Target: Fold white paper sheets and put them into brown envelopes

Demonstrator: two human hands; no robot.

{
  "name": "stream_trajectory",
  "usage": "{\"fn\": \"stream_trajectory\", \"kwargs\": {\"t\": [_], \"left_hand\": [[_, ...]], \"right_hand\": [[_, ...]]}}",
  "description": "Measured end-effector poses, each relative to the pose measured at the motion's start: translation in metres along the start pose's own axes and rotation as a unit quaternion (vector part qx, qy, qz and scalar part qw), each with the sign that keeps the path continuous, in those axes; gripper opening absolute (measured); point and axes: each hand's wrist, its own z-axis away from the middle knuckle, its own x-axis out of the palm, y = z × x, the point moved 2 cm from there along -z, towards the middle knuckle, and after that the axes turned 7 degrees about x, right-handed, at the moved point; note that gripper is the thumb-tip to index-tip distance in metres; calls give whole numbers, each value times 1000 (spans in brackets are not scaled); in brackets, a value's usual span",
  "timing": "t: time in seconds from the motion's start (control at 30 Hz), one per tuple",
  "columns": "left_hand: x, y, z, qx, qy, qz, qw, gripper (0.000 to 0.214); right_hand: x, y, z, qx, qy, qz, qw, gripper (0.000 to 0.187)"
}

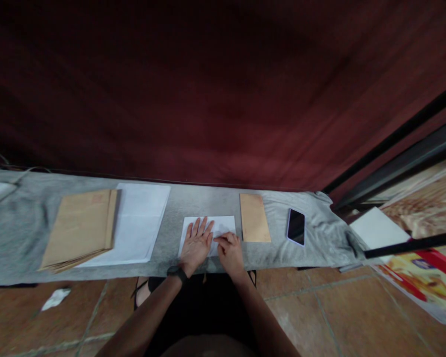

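two hands are laid on a folded white sheet (223, 227) at the middle of the grey-covered worktop (22, 238). the left hand (196, 244) is spread flat, fingers splayed, pinning the sheet's left half; nothing is gripped by it. a black wristband (177, 272) is worn on that wrist. the right hand (229, 250) is curled, its fingertips pressed down on the paper just beside the left hand, toward 3 o'clock; nothing is pinched or lifted as far as can be seen.

from the sheet, a single brown envelope (254, 218) is found just beside it at 3 o'clock, and a dark phone (296, 226) further out the same way. at 9 o'clock a stack of white paper (137, 223) is seen, partly overlapped by a pile of brown envelopes (80, 228). a dark red cloth (223, 89) is hung behind at 12 o'clock, and a crumpled white scrap (55, 299) is lying on the tiled floor (319, 317) at 8 o'clock.

the step in hand is judged to be the creasing of a fold: the sheet is held still by one palm while the edge is pressed by the other fingers. firm, even pressure along the fold line would be called for next, with the paper kept from sliding on the soft cloth.
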Motion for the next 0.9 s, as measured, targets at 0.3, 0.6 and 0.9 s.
{"fn": "stream_trajectory", "kwargs": {"t": [0.3,0.6,0.9], "left_hand": [[2,-1,1,4,9,4,1000,51],[1,-1,0,6,9,-1,1000,52],[1,0,0,0,13,9,1000,51]], "right_hand": [[0,8,6,69,85,29,994,33],[-1,9,11,57,67,20,996,27],[-1,9,7,69,83,36,993,31]]}}
